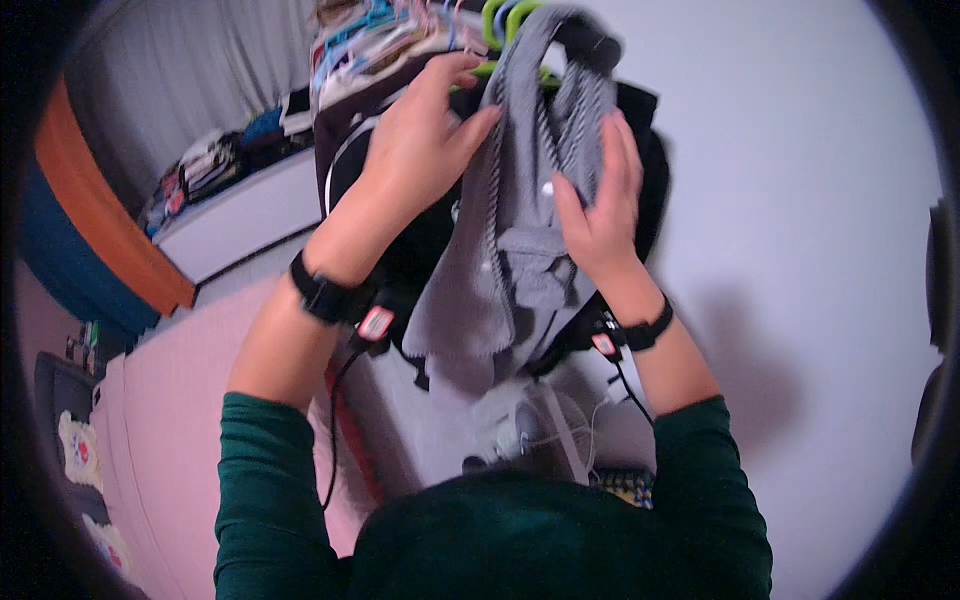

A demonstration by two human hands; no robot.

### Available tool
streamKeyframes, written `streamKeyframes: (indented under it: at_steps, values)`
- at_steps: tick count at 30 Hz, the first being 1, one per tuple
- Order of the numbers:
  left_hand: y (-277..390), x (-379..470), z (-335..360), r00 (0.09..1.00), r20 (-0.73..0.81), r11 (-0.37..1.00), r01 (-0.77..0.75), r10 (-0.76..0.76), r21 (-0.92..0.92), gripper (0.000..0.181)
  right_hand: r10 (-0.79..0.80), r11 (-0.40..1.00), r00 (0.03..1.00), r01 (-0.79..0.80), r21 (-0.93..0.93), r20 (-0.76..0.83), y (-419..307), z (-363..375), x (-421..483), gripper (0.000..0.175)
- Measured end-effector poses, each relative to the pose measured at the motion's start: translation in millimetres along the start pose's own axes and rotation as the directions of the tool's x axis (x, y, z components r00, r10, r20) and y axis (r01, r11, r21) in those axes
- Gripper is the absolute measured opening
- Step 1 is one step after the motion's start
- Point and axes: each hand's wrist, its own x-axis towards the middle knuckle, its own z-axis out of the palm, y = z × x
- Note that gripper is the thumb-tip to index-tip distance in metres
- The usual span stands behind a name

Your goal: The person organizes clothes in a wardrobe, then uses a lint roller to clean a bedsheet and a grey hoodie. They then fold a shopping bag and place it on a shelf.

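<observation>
A grey knitted garment (480, 300) with a ribbed edge and pale buttons hangs before me over dark clothes. My left hand (435, 120) is at its upper left edge, thumb and fingers apart, beside a green hanger (484, 69). On the garment's right side rests my right hand (604, 195), its thumb over the front and its fingers along the edge; whether cloth is pinched there is unclear. More green hangers (517, 19) show at the top, behind the garment's collar.
Clothes on coloured hangers (382, 45) fill the rack at the upper left. Folded clothes (202, 172) lie on a white ledge by a grey curtain. A pink-covered bed (180, 420) is at the left, a pale wall (787, 225) at the right. Below the clothes stands a fan-like object (532, 427).
</observation>
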Motion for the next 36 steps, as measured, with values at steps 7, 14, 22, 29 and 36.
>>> streamKeyframes:
  at_steps: [7, 14, 22, 29, 36]
  values:
    - [-5, -238, -98, 0.537, 0.344, 0.542, 0.836, -0.770, -0.092, 0.024, 0.280, 0.918, 0.455, -0.383, -0.098, 0.846, -20, -41, -180, 0.065]
    - [80, -488, -192, -0.372, 0.164, -0.405, 0.800, -0.914, -0.442, 0.008, 0.072, 0.785, -0.465, -0.519, -0.337, 0.883, -51, -13, -243, 0.058]
    - [158, -683, -199, -0.725, -0.081, -0.487, 0.537, -0.684, -0.689, 0.016, -0.196, 0.913, -0.316, -0.403, 0.056, 0.928, -100, 128, -240, 0.050]
    - [286, -769, -190, -0.867, -0.094, -0.362, 0.300, -0.489, -0.883, 0.015, -0.293, 0.923, -0.441, -0.362, 0.131, 0.848, -151, 212, -283, 0.045]
    - [370, -802, -156, -0.936, -0.150, -0.307, 0.252, -0.319, -0.918, 0.016, -0.314, 0.921, -0.586, -0.378, 0.091, 0.747, -208, 260, -337, 0.044]
